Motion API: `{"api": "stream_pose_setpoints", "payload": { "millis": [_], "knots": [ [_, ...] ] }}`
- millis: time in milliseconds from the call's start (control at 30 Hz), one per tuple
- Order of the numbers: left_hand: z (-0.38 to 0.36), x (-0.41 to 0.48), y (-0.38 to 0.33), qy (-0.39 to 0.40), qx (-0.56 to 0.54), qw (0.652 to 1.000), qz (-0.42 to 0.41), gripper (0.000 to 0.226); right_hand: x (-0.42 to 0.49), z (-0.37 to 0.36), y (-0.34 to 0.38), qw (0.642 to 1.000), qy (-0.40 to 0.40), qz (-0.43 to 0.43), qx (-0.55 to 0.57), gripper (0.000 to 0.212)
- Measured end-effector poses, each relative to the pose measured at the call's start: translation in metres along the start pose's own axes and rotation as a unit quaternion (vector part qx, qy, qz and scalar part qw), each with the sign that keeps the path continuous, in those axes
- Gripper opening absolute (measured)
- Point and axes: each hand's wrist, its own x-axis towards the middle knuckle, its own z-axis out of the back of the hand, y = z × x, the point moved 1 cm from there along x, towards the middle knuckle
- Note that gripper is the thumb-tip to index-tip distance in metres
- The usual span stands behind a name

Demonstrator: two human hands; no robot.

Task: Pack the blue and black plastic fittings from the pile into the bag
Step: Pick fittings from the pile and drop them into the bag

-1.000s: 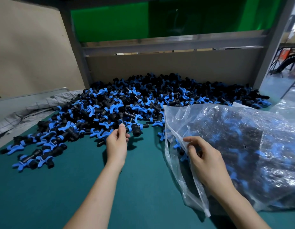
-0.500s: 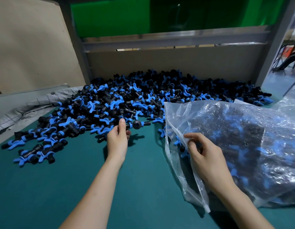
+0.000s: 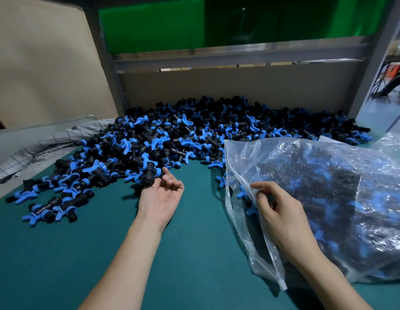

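Observation:
A big pile of black fittings with blue handles (image 3: 194,135) covers the back of the green table (image 3: 60,253). My left hand (image 3: 160,198) lies palm up at the pile's near edge, fingers curled, and its thumb and forefinger hold one black and blue fitting (image 3: 149,175). To the right lies a clear plastic bag (image 3: 328,198), stuffed with the same fittings, its mouth facing left. My right hand (image 3: 277,215) pinches the front edge of the bag's mouth between thumb and fingers.
A grey quilted cloth (image 3: 38,148) lies at the table's left edge. A beige board (image 3: 228,90) and a grey metal frame (image 3: 217,59) wall off the back. A grey post (image 3: 373,70) stands at the back right.
My left hand has turned from palm down to palm up at the pile's edge. My right hand keeps its hold on the bag's mouth. The camera has moved closer.

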Motion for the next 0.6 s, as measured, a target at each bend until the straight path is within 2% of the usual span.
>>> {"api": "stream_pose_setpoints", "payload": {
  "millis": [100, 200, 300, 433, 533, 600],
  "knots": [
    [-0.002, 0.000, 0.000, 0.017, 0.051, 0.998, 0.013, 0.014, 0.000, 0.000, -0.001, 1.000, 0.002, -0.003, 0.011, 0.022],
    [-0.010, -0.005, 0.003, 0.049, 0.185, 0.981, 0.006, 0.030, 0.001, 0.000, 0.000, 0.999, -0.003, -0.008, 0.038, 0.024],
    [-0.018, -0.017, 0.017, 0.104, 0.316, 0.943, 0.025, 0.027, 0.001, 0.001, 0.003, 0.996, -0.022, -0.012, 0.085, 0.026],
    [-0.025, -0.033, 0.051, 0.135, 0.418, 0.898, 0.029, 0.019, 0.000, 0.008, 0.012, 0.988, -0.062, 0.008, 0.143, 0.027],
    [-0.032, -0.043, 0.072, 0.147, 0.488, 0.860, -0.013, 0.016, -0.002, 0.013, 0.018, 0.981, -0.080, 0.034, 0.173, 0.028],
    [-0.033, -0.047, 0.079, 0.169, 0.528, 0.829, -0.073, 0.013, -0.003, 0.016, 0.021, 0.975, -0.081, 0.048, 0.202, 0.025]
  ]
}}
